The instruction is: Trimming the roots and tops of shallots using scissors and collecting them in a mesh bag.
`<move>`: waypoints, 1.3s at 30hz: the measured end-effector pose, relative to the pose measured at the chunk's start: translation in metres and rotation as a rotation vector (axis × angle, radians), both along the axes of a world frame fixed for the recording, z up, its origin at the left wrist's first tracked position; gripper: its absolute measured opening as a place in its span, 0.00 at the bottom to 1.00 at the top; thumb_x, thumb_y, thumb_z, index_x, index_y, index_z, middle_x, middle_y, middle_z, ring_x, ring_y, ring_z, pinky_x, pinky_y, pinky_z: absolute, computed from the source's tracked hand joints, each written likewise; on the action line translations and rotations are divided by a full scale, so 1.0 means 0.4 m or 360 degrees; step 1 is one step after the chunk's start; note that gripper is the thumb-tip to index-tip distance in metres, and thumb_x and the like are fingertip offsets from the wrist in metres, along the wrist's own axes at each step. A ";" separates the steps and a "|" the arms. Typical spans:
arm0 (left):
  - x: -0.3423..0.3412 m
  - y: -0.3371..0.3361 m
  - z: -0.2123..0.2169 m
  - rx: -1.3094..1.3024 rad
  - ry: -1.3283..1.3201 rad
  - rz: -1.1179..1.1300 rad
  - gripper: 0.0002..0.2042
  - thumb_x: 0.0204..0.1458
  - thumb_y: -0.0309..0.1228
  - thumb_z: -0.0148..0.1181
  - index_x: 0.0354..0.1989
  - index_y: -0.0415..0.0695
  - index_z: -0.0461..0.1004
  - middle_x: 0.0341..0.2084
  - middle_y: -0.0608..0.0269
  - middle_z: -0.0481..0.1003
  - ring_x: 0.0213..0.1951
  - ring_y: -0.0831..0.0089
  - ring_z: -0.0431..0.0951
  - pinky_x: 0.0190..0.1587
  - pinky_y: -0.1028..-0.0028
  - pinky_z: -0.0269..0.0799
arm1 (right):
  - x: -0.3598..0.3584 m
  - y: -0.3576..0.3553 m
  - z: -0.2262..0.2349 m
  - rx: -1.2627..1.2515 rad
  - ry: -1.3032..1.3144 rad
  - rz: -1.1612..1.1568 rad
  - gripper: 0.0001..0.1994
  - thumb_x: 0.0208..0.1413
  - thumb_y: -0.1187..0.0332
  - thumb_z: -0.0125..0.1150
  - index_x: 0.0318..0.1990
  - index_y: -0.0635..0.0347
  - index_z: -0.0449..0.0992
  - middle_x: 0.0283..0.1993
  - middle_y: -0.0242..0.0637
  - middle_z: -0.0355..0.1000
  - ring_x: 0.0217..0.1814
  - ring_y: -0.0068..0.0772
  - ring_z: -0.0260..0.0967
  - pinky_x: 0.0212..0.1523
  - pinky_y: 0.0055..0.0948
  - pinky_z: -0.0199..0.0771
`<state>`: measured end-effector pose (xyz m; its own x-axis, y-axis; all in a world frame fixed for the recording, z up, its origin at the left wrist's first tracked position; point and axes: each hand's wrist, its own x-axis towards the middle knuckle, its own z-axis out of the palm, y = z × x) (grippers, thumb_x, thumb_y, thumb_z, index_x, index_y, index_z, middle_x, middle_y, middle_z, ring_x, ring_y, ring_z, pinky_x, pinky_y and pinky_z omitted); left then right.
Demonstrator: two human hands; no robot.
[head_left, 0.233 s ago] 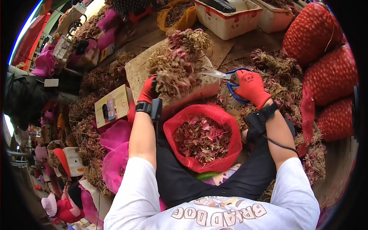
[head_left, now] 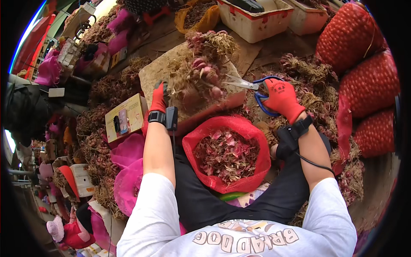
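Note:
My right hand (head_left: 279, 95), in a red glove, is closed round the blue handles of a pair of scissors (head_left: 247, 84). The blades are parted and point left. A blurred bunch of shallots (head_left: 201, 79) with dry stems and roots is over the pale foam slab (head_left: 152, 73). My left hand (head_left: 159, 96), gloved in red with dark fingers, is at the bunch's left side. Its fingers are partly smeared, so I cannot make out whether it grips the stems. Between my legs sits a red mesh bag (head_left: 188, 147) holding dry trimmings and reddish skins (head_left: 227, 154).
Full red mesh sacks (head_left: 368, 85) stack up at the right. Shallot heaps (head_left: 314, 85) lie beside my right hand and along the left. A yellow box (head_left: 128, 118) with a phone on it stands left. White foam boxes (head_left: 254, 25) and a yellow mesh bag (head_left: 182, 19) are at the back.
My left hand has shifted a little left and up. The shallot bunch has turned, with more of its bulbs facing me. My right hand and the scissors have barely moved.

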<state>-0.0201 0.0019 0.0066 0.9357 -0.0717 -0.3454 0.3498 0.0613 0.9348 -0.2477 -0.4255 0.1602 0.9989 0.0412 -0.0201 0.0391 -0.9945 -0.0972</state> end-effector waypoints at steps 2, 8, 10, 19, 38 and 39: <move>-0.019 -0.049 0.085 0.0182 -0.0035 0.0316 0.10 0.56 0.37 0.52 0.42 0.46 0.70 0.32 0.69 0.71 0.28 0.76 0.69 0.29 0.77 0.64 | 0.005 -0.004 0.003 0.0010 -0.0015 0.0010 0.24 0.43 0.52 0.61 0.43 0.59 0.70 0.42 0.43 0.71 0.46 0.43 0.69 0.45 0.36 0.70; -0.161 -0.230 0.358 0.0212 -0.1068 0.0594 0.10 0.55 0.37 0.57 0.27 0.45 0.70 0.17 0.70 0.72 0.16 0.83 0.65 0.18 0.80 0.60 | 0.019 0.008 0.000 0.0131 -0.0087 -0.0012 0.25 0.45 0.49 0.59 0.43 0.60 0.69 0.43 0.44 0.70 0.47 0.43 0.69 0.46 0.36 0.70; -0.212 -0.239 0.328 0.0452 -0.0729 0.0030 0.18 0.53 0.46 0.57 0.28 0.41 0.71 0.20 0.61 0.77 0.21 0.74 0.73 0.24 0.75 0.68 | 0.028 0.018 0.003 0.0074 -0.0144 -0.0014 0.26 0.45 0.45 0.58 0.40 0.61 0.70 0.41 0.44 0.71 0.46 0.43 0.70 0.45 0.36 0.70; -0.352 -0.439 0.052 0.1993 -0.0660 0.0077 0.35 0.33 0.53 0.69 0.46 0.39 0.68 0.42 0.46 0.73 0.48 0.53 0.71 0.50 0.60 0.67 | 0.029 0.037 -0.003 0.0222 -0.0049 -0.0048 0.26 0.43 0.45 0.59 0.42 0.58 0.71 0.41 0.44 0.72 0.45 0.44 0.71 0.44 0.38 0.70; -0.306 -0.053 0.345 0.0258 -0.0272 -0.0327 0.20 0.50 0.17 0.51 0.53 0.38 0.64 0.44 0.59 0.72 0.48 0.72 0.73 0.48 0.77 0.70 | 0.092 0.207 -0.027 0.2703 0.1667 -0.0106 0.21 0.56 0.53 0.57 0.39 0.67 0.72 0.23 0.25 0.69 0.20 0.11 0.66 0.15 0.12 0.64; -0.289 -0.067 0.374 -0.0057 0.0120 -0.0165 0.20 0.49 0.17 0.51 0.53 0.38 0.64 0.43 0.59 0.72 0.47 0.72 0.74 0.47 0.77 0.70 | 0.100 0.223 -0.036 0.2626 0.1713 -0.0082 0.22 0.59 0.51 0.52 0.42 0.65 0.72 0.25 0.26 0.69 0.21 0.09 0.64 0.17 0.12 0.64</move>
<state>-0.1356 -0.0248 0.1563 0.8941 -0.1800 -0.4101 0.4252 0.0539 0.9035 -0.2077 -0.3364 0.1459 0.6016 0.6276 -0.4942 -0.6790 0.0758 -0.7302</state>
